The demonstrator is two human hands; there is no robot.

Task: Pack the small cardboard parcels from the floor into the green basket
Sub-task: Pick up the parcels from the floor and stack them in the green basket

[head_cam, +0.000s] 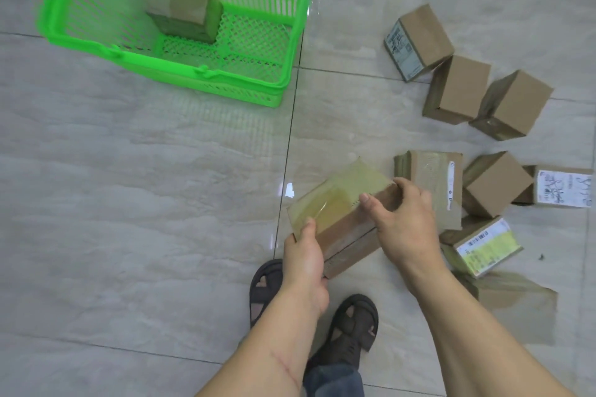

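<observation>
I hold a tape-wrapped cardboard parcel [338, 213] above the floor with both hands. My left hand [304, 255] grips its near left end, thumb on top. My right hand [406, 219] grips its right end, thumb across the top face. The green basket [167, 68] stands at the upper left with one taped parcel [183, 8] inside near its back. Several more parcels lie on the floor to the right: a labelled one [419, 40], two plain brown ones [458, 89] [512, 105], a flat taped one [432, 171] and a yellow-labelled one [483, 245].
Glossy grey tiled floor [145, 203] stretches between me and the basket. My two sandalled feet [351, 325] stand just below the held parcel. Another brown parcel [496, 184], a white-labelled parcel [562, 187] and a flat taped packet [516, 306] lie at the right.
</observation>
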